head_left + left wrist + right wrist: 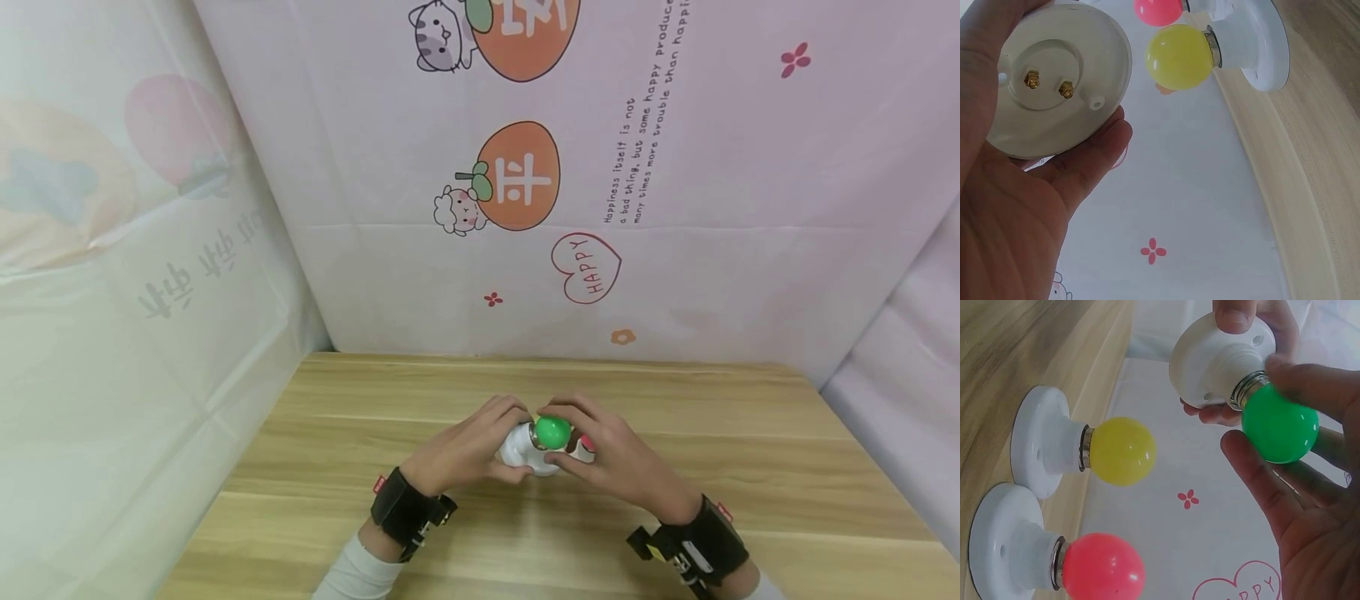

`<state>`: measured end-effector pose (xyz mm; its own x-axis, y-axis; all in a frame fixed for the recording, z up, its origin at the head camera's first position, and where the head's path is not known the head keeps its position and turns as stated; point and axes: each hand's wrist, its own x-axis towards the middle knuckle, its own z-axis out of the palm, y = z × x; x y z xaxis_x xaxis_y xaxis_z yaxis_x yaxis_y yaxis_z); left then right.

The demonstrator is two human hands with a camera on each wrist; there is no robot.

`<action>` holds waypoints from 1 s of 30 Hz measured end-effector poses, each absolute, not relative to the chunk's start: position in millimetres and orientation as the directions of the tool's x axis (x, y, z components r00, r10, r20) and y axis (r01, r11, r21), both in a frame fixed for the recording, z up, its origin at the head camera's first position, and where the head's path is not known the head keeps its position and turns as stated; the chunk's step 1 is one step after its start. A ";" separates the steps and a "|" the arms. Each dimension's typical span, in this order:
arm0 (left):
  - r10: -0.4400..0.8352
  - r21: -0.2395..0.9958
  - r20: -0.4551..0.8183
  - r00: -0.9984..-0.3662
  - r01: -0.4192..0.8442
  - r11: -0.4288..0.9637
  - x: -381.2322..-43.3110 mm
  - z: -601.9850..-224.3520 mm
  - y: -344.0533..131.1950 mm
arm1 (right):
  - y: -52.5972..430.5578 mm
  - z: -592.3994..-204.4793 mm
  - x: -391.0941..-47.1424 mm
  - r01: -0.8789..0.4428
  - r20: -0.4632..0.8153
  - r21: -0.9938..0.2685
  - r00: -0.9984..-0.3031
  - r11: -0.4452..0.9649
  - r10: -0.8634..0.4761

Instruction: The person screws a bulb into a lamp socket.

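Note:
My left hand point(472, 442) grips a white round lamp holder point(1200, 362) by its rim, lifted off the table and tilted. Its underside, with two brass screws, faces the left wrist camera. A green light bulb point(1279, 428) sits in the holder's socket, a strip of its metal screw base showing. Around this bulb curl the thumb and fingers of my right hand point(618, 458). Beyond the hands, a yellow bulb point(1122, 451) and a pink bulb point(1105, 567) stand in white lamp holders on the table; in the head view they are mostly hidden behind my hands.
The wood-grain table point(337, 467) ends at a printed white cloth point(375, 167) hanging behind it. Another cloth point(112, 350) hangs along the left side, and white fabric point(911, 358) borders the right.

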<state>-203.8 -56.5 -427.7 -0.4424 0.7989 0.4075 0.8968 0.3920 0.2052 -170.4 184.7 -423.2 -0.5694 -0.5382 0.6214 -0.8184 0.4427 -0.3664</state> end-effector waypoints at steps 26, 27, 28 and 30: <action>0.806 0.171 0.421 -0.416 0.909 0.381 -204.0 -427.8 -55.7 | 188.3 -424.4 -170.0 -0.815 0.619 -0.354 -0.571 0.458 -0.538; 0.806 0.168 0.423 -0.414 0.910 0.380 -203.8 -427.6 -55.7 | 188.3 -424.5 -169.9 -0.814 0.619 -0.355 -0.573 0.459 -0.537; 0.806 0.165 0.423 -0.414 0.910 0.380 -203.6 -427.3 -55.7 | 188.3 -424.5 -169.9 -0.814 0.620 -0.354 -0.573 0.460 -0.536; 0.807 0.159 0.424 -0.411 0.911 0.380 -203.2 -426.9 -55.7 | 187.9 -424.1 -169.8 -0.815 0.621 -0.358 -0.572 0.456 -0.536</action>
<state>-203.2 -55.7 -426.9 -0.4109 0.8069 0.4243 0.9111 0.3803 0.1590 -169.8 187.9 -424.1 -0.5724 -0.5356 0.6209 -0.8149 0.4556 -0.3583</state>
